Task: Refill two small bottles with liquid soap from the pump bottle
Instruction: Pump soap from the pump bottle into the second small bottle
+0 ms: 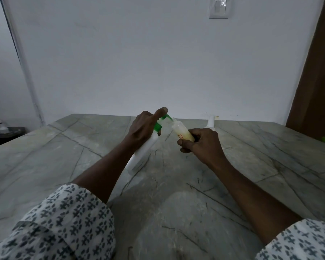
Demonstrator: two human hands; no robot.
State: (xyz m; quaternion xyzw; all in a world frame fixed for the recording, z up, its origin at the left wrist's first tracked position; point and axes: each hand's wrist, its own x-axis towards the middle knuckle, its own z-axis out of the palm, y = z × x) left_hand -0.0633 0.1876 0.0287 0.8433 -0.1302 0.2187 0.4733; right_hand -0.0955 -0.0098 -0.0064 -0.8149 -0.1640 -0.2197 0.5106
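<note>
Head view: left grip (144, 128) clamps the tilted pump bottle (145, 152) on the tabletop (79, 147), forefinger (160, 112) atop its green pump; right grip (201, 144), at 3 o'clock, clasps a small bottle (180, 131) against the spout.

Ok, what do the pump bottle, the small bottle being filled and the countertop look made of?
Pump bottle: opaque white plastic, matte, green plastic pump. Small bottle: translucent plastic; yellowish soap shows through. Countertop: grey-green veined stone, probably marble, smooth, dull sheen.
</note>
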